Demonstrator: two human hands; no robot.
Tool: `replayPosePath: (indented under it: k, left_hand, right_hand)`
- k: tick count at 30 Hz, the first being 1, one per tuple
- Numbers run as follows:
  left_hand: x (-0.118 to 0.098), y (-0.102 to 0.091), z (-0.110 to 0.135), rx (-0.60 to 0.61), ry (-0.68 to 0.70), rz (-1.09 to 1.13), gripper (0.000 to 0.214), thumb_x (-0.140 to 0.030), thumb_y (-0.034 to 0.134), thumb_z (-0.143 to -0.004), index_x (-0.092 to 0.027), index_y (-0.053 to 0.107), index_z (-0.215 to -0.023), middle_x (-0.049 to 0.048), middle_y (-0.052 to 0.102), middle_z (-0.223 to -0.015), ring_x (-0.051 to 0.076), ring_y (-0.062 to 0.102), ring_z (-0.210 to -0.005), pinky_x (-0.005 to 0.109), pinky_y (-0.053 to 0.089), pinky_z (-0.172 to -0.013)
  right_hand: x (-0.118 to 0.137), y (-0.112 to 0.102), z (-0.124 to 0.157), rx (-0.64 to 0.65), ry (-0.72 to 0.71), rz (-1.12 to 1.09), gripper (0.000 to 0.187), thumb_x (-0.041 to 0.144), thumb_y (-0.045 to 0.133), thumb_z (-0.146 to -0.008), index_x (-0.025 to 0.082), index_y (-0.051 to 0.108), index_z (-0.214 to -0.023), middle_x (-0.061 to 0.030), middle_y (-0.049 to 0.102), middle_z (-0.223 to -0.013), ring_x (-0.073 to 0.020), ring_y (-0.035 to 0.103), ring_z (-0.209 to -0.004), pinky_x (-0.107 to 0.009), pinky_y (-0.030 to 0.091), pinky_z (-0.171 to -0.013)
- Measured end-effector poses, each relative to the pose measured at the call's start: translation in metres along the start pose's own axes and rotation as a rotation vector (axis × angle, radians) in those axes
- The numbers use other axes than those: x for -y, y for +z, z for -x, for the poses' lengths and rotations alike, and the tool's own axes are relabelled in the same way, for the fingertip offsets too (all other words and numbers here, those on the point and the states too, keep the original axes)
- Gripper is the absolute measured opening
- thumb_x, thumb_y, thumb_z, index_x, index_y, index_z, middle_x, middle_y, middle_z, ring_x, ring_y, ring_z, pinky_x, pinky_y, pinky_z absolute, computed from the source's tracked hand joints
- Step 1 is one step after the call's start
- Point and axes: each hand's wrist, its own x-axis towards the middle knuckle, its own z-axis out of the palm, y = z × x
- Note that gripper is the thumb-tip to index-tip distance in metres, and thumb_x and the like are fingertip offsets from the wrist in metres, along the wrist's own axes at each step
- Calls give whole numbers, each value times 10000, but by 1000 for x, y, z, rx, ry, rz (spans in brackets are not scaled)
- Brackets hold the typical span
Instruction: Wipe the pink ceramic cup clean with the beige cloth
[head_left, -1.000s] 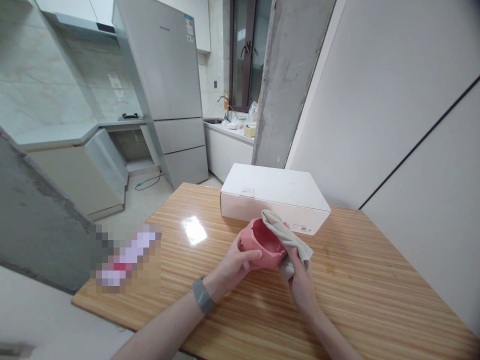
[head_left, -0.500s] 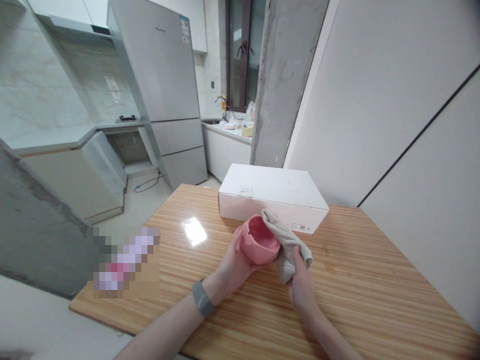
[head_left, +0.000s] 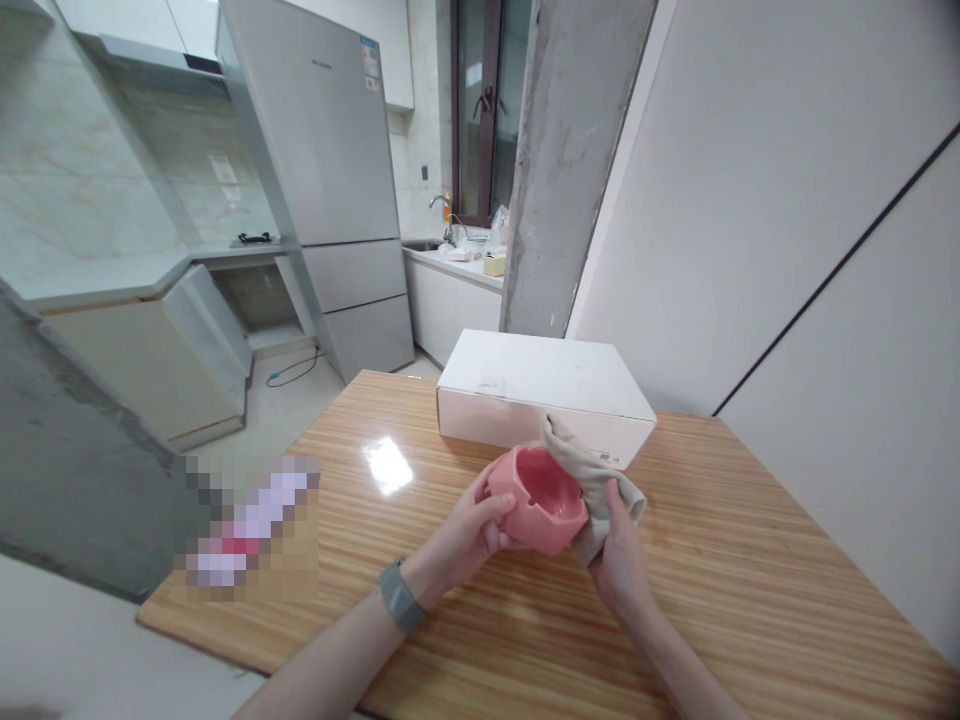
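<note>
the person's left hand point(head_left: 472, 525) grasps a pink bowl point(head_left: 544, 528) by its near left side, the thumb laid on the outer wall near the rim and the other fingers bent round and partly hidden beneath; the bowl is faceted, with notches cut in its rim, and is held up over the wood-grained table point(head_left: 750, 560), tilted so that its hollow inside shows; the right hand point(head_left: 624, 570) grips a folded beige cloth point(head_left: 589, 475), thumb pressed on top, and the cloth lies against the bowl's right side, one end standing up past the far rim; how the right fingers sit under the cloth cannot be told; a grey band point(head_left: 401, 598) circles the left wrist.

just beyond the bowl, a closed white box point(head_left: 547, 375) rests on the table, small dark print on its near face, partly covered by the cloth; at the table's left edge lies a blurred lilac and pink item point(head_left: 266, 515), too pixelated to name; farther back, well apart from the table, stand a grey refrigerator point(head_left: 322, 140) and, to its right, a sink point(head_left: 422, 245) with a curved tap point(head_left: 441, 202) below a dark-framed window point(head_left: 486, 150).
</note>
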Motion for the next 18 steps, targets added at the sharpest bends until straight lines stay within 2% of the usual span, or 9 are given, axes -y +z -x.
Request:
replayPosePath:
  k: [7,12,15,18]
  left_hand:
    - [4,-15,-3,103,-141,95,605,-297,709,-796,-194,500,-1355,144,618,-1301,302,594,-1169,372,559,-842]
    - [7,-18,-1,173,-187,62,759,-247,738,-761,-265,384,-1432,145,617,-1294,304,665,-1034,362,591,-711]
    - [9,-18,-1,150,-178,39,813,-238,744,-752,-306,334,-1452,146,574,-1345,295,681,-987,347,600,-656]
    - [11,-15,0,111,-131,26,882,-194,751,-738,-379,281,-1461,121,504,-1421,297,665,-1034,359,607,-680]
  right_hand:
    - [2,5,4,103,-61,43,377,560,732,-711,268,720,-950,-18,787,-990,-237,712,-1039,-314,611,-801]
    - [-3,-7,2,149,-14,96,403,568,690,-772,268,718,-1039,-22,785,-998,-227,730,-989,-306,615,-774]
    - [-5,-11,-1,196,20,102,402,576,674,-787,271,721,-1045,-22,790,-968,-237,735,-973,-323,619,-765]
    - [-5,-9,-3,180,-26,90,369,556,699,-776,283,722,-1024,-12,775,-1042,-223,705,-1055,-311,606,-824]
